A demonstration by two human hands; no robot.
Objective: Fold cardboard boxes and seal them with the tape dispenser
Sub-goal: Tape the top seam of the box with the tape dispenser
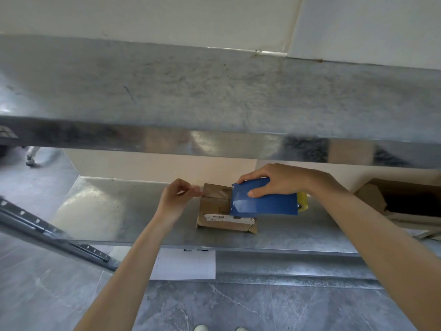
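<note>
Findings, gravest risk first.

1. The small cardboard box [214, 206] sits on the lower metal shelf [107, 211], near its middle, and neither hand presses it down. A pull from the tape dispenser [265, 201] could drag or tip the box.
2. The clear tape strip [218, 193] spans the top seam between hand and dispenser. If tension drops it could wrinkle or stick askew, leaving the flaps loose.
3. The left hand [174, 199] pinches the free tape end at the box's left edge, so its grip is narrow, on fingertips only. A slip there would let the tape spring back.
4. The right hand [279, 180] has its grip wrapped round the blue dispenser, thumb on the side panel. The cutter is hidden, so I cannot tell how close the fingers lie.

Count, largest to smallest:
- shelf levels: two
- open carton [405, 197] at the right: one (contents unclear)
- paper sheet [183, 265] on the shelf front: one
- dispenser: one
- small box: one
- yellowish tape roll [302, 199]: one
- hands: two
</note>
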